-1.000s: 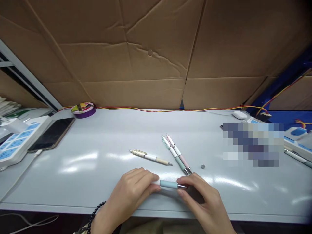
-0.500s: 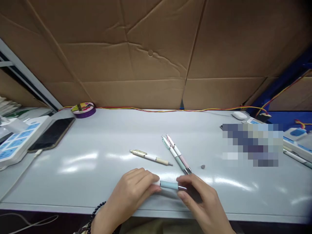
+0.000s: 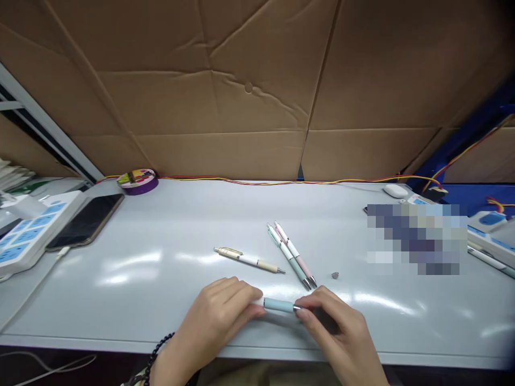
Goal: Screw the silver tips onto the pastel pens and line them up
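Note:
A white pen with a light blue grip (image 3: 278,305) lies level between my hands, low over the front of the table. My left hand (image 3: 225,305) is closed round its white barrel and hides the rear end. With thumb and forefinger, my right hand (image 3: 338,321) pinches the silver tip at the other end. Just beyond, a green-and-white pen (image 3: 288,257) and a pink-and-white pen (image 3: 295,252) lie side by side. To their left rests a cream-and-white pen (image 3: 249,260) whose front end looks thinner. A small silver cone (image 3: 335,275), like a pen tip, sits to the right.
A phone (image 3: 86,221) on a cable and a power strip (image 3: 36,233) lie at the left. Behind them is a round purple tin (image 3: 139,182). Red and yellow wires (image 3: 241,182) run along the cardboard wall (image 3: 225,107). At the right, a white mouse (image 3: 395,191) sits near a blurred patch.
My right fingers have closed on the pen's silver tip, which showed between them before. My left hand and the loose pens have stayed in place.

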{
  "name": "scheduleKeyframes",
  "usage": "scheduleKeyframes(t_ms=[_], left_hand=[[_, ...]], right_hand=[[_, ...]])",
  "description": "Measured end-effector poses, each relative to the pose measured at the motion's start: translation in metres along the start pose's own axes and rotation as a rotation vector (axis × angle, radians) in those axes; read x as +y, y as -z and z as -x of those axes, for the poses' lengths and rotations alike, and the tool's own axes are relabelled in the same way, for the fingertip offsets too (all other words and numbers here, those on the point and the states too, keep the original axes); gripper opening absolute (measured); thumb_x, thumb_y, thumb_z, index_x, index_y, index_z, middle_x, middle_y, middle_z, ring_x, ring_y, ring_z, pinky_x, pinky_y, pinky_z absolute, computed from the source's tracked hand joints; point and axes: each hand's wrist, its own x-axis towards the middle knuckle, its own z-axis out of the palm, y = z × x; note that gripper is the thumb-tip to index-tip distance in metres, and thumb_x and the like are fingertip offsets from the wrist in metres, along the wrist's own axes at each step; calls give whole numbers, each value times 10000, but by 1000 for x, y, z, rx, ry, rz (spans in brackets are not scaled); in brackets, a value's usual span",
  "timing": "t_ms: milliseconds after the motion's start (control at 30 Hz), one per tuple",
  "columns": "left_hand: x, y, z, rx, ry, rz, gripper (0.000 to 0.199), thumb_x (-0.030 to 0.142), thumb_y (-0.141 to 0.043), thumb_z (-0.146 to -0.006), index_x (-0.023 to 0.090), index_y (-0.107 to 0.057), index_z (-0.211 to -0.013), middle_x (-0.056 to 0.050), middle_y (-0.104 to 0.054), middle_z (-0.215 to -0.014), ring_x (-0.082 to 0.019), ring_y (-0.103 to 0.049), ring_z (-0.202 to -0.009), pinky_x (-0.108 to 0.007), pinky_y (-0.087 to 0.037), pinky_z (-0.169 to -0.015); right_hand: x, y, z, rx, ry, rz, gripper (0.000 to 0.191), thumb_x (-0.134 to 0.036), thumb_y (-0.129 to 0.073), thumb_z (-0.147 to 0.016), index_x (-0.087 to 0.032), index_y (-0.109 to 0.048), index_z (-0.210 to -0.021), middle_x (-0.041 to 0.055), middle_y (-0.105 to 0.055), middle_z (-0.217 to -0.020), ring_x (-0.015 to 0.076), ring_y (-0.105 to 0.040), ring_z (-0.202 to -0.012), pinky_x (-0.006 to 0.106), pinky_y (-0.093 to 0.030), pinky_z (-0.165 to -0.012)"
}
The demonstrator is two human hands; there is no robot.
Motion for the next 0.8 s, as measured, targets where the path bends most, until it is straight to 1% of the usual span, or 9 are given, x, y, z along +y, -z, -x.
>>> scheduleKeyframes(t_ms=[67, 100, 200, 267, 300, 400, 533, 667, 800], left_hand=[[0, 0, 0, -2, 3, 2, 189, 276, -410, -987, 177, -546, -897, 0, -612, -712, -139, -549, -610, -241, -425, -553], [0, 0, 0, -3, 9, 3, 185, 276, -413, -986, 178, -544, -900, 1, -613, -715, -142, -551, -613, -243, -426, -554], [0, 0, 0, 6, 18, 6, 179, 273, -414, -985, 179, -543, -905, 1, -620, -725, -144, -556, -621, -244, -428, -559], [0, -1, 0, 11, 20, 3, 194, 275, -402, -989, 178, -546, -902, 0, -623, -729, -141, -560, -622, -242, -432, -562], [0, -1, 0, 10, 23, 1, 203, 279, -396, -991, 179, -549, -902, -1, -625, -730, -140, -563, -625, -241, -435, -565], [0, -1, -1, 14, 24, -8, 212, 284, -395, -993, 176, -552, -900, -4, -626, -728, -140, -568, -625, -238, -437, -564], [1, 1, -2, 21, 15, -16, 214, 279, -397, -991, 175, -554, -890, -2, -620, -711, -137, -560, -607, -237, -431, -545], [2, 1, -2, 7, 8, -7, 205, 279, -404, -988, 178, -553, -890, 1, -615, -706, -134, -554, -606, -236, -433, -548], [1, 0, -1, -1, 11, -1, 182, 278, -412, -986, 182, -539, -898, 1, -619, -714, -142, -553, -610, -243, -432, -552]], right_hand=[[-1, 0, -1, -28, -6, 24, 230, -309, -494, -910, -231, -619, -735, -13, -611, -650, 145, -588, -599, 235, -454, -556], [-1, -1, -1, -35, -11, 21, 223, -311, -488, -912, -233, -622, -751, -13, -616, -665, 145, -592, -607, 233, -457, -560], [0, -3, 1, 10, -34, -25, 142, -322, -521, -888, -252, -625, -955, -4, -663, -790, 154, -631, -694, 233, -493, -630], [0, -4, 2, 49, -40, -42, 201, -306, -550, -867, -257, -596, -1057, 3, -677, -836, 159, -644, -730, 238, -509, -668], [0, -4, 2, 57, -36, -41, 202, -292, -555, -862, -254, -595, -1057, 6, -679, -833, 160, -645, -728, 240, -512, -670], [0, -4, 2, 38, -14, -31, 122, -276, -551, -867, -241, -626, -956, 25, -685, -825, 172, -643, -724, 256, -514, -665], [-1, -1, 0, -16, -23, -28, 123, -296, -529, -890, -240, -636, -873, 17, -678, -787, 170, -639, -715, 243, -502, -639], [-3, 1, -3, -74, -23, 21, 220, -310, -477, -919, -231, -593, -750, -21, -618, -664, 135, -592, -602, 217, -456, -568], [-4, 1, -3, -123, -31, 60, 342, -339, -399, -950, -220, -539, -661, -18, -581, -610, 137, -566, -561, 231, -425, -535]])
